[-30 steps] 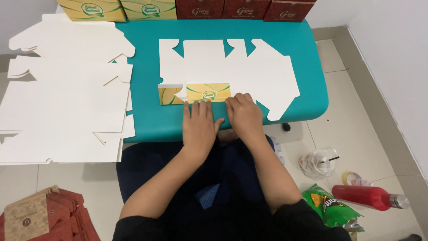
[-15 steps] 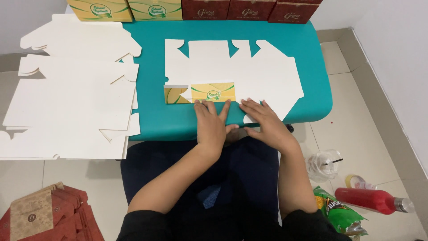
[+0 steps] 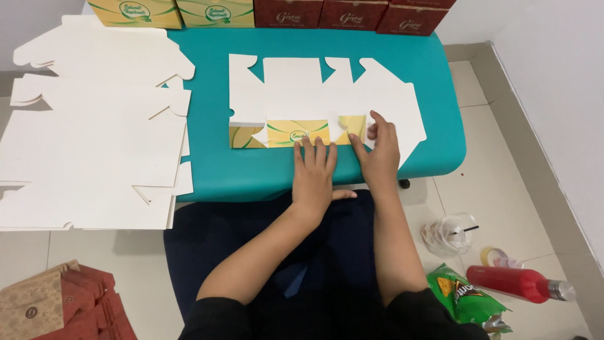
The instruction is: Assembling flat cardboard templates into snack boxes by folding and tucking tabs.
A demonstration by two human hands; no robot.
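One flat box blank [image 3: 327, 101] lies under two flat, empty hands, left hand [image 3: 313, 173] and right hand [image 3: 380, 151].

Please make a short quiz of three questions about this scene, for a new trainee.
1. True or false: the left hand lies flat on the folded yellow-green flap of the flat carton blank.
2. On what does the carton blank rest? A) the floor B) the teal table C) a red chair
3. What lies left of the table, partly over its edge?

Key:
1. True.
2. B.
3. A stack of white carton blanks. The right hand presses the blank near its right end.
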